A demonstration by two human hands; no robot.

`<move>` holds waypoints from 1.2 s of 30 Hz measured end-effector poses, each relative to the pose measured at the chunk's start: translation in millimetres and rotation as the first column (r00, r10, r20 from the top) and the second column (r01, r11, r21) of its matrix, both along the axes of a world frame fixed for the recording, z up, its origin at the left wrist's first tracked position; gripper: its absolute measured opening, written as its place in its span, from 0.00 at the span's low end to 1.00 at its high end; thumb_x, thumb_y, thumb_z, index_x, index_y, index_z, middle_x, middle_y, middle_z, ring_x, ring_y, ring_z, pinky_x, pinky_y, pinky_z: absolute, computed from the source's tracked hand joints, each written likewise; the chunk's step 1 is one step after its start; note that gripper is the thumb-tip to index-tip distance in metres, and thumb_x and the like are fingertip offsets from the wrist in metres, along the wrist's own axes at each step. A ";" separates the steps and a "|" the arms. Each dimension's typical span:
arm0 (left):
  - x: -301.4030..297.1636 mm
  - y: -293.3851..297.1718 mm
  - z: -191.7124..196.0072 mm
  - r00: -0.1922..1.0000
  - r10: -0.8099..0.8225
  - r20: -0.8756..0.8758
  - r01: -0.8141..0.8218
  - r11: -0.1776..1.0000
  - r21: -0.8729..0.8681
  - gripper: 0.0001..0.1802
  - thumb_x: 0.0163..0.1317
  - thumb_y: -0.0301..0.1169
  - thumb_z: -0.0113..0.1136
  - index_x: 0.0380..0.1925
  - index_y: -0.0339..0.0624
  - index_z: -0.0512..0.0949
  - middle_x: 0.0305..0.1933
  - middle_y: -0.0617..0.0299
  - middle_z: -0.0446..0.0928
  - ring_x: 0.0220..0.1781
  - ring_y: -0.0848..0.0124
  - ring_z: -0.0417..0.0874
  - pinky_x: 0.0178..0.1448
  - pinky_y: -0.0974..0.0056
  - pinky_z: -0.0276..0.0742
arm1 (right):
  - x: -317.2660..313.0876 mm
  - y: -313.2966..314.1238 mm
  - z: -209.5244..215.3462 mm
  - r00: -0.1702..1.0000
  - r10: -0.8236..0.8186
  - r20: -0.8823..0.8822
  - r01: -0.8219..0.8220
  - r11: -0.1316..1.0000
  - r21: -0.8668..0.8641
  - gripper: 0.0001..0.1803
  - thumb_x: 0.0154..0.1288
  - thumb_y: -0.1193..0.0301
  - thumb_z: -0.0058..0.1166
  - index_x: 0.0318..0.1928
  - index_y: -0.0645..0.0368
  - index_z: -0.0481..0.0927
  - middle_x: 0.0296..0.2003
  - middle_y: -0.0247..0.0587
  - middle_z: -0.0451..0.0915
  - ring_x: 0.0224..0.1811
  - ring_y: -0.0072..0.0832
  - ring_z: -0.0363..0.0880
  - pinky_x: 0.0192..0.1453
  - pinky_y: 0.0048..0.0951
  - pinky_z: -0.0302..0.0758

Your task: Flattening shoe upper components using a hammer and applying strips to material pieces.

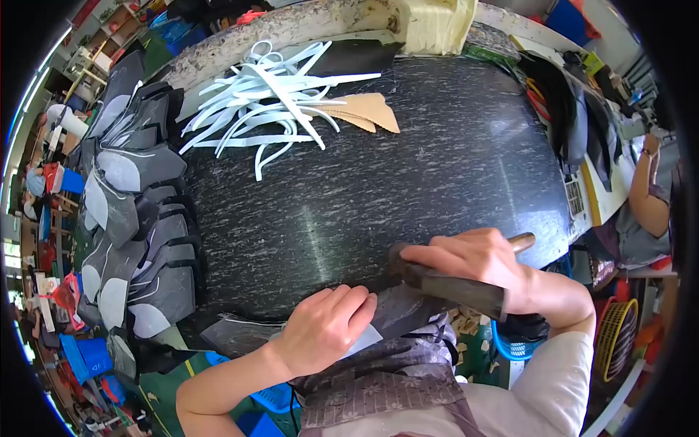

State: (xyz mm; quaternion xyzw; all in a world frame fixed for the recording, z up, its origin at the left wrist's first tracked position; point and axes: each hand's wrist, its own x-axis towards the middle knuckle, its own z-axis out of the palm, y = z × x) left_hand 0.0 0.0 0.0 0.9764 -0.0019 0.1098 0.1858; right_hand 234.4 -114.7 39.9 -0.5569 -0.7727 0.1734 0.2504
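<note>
My right hand (480, 258) is closed round a hammer. The tip of its wooden handle (523, 242) sticks out beyond the hand, and its long dark hammer head (459, 289) lies over the near table edge. At that edge, my left hand (329, 324), fingers curled together, presses on a dark grey shoe upper piece (247, 333). This piece stretches from left of that hand to beneath the hammer, and a pale patch on it shows beside my fingers. Both hands cover part of it.
Stacked grey upper pieces with pale patches (149, 320) line the table's left side. A tangle of pale blue strips (266, 102) and tan serrated pieces (364, 111) lie at the back of the dark speckled table (408, 182). Another person's arm (644, 186) is at right.
</note>
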 end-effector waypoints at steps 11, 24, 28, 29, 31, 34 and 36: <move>62.3 -14.6 -53.0 0.940 0.165 0.297 -0.085 0.960 -0.265 0.07 0.45 0.31 0.61 0.15 0.41 0.75 0.30 0.51 0.74 0.36 0.55 0.81 0.36 0.54 0.80 | 19.7 -15.3 -11.1 0.942 -0.296 0.159 0.303 0.953 -0.019 0.16 0.58 0.75 0.67 0.48 0.55 0.83 0.42 0.41 0.84 0.44 0.40 0.81 0.52 0.35 0.72; 80.0 -18.9 -67.2 0.922 0.141 0.360 -0.197 0.972 0.124 0.11 0.52 0.33 0.56 0.18 0.43 0.83 0.28 0.57 0.82 0.35 0.58 0.84 0.34 0.54 0.79 | 6.9 5.4 10.1 0.972 -0.022 0.234 0.055 0.989 -0.134 0.11 0.70 0.75 0.60 0.48 0.69 0.81 0.46 0.53 0.84 0.45 0.39 0.85 0.49 0.35 0.81; 73.1 -14.0 -48.7 0.951 0.193 0.241 -0.142 0.966 -0.215 0.10 0.49 0.35 0.61 0.18 0.40 0.80 0.30 0.53 0.80 0.36 0.52 0.83 0.36 0.52 0.79 | 23.2 -16.2 -2.2 0.939 -0.008 0.343 0.048 0.993 -0.106 0.12 0.70 0.71 0.59 0.50 0.63 0.84 0.45 0.50 0.86 0.43 0.44 0.85 0.49 0.38 0.81; 64.1 -4.6 -35.7 0.965 0.212 0.154 -0.151 0.931 -0.331 0.08 0.49 0.35 0.63 0.21 0.42 0.81 0.31 0.54 0.80 0.35 0.52 0.83 0.36 0.51 0.79 | 13.5 -24.1 -7.7 0.932 -0.255 0.258 0.294 0.948 -0.124 0.14 0.58 0.75 0.67 0.46 0.57 0.83 0.42 0.43 0.84 0.44 0.43 0.80 0.52 0.38 0.71; 34.2 9.2 -29.4 0.971 0.228 0.076 -0.175 0.887 -0.427 0.07 0.51 0.33 0.66 0.28 0.44 0.80 0.33 0.59 0.78 0.40 0.56 0.83 0.40 0.53 0.80 | 3.2 -6.9 -8.2 0.980 -0.199 0.022 0.200 0.965 -0.171 0.13 0.58 0.75 0.67 0.45 0.56 0.83 0.37 0.43 0.85 0.40 0.45 0.82 0.48 0.39 0.73; 26.6 -0.7 -30.0 0.967 0.191 0.171 -0.165 0.974 -0.156 0.05 0.52 0.30 0.61 0.27 0.43 0.78 0.32 0.63 0.74 0.37 0.66 0.80 0.37 0.60 0.79 | 2.7 13.7 3.5 0.989 -0.122 0.083 0.131 0.985 -0.114 0.14 0.57 0.73 0.69 0.44 0.59 0.84 0.33 0.46 0.86 0.32 0.42 0.87 0.36 0.33 0.81; 27.5 -4.2 -23.4 0.977 0.138 0.163 -0.123 0.988 -0.094 0.06 0.50 0.29 0.60 0.29 0.41 0.80 0.32 0.64 0.75 0.35 0.67 0.79 0.36 0.62 0.79 | 6.6 7.0 2.9 0.996 -0.035 0.079 0.051 0.974 -0.220 0.20 0.63 0.67 0.57 0.54 0.60 0.78 0.33 0.44 0.82 0.31 0.43 0.84 0.32 0.39 0.78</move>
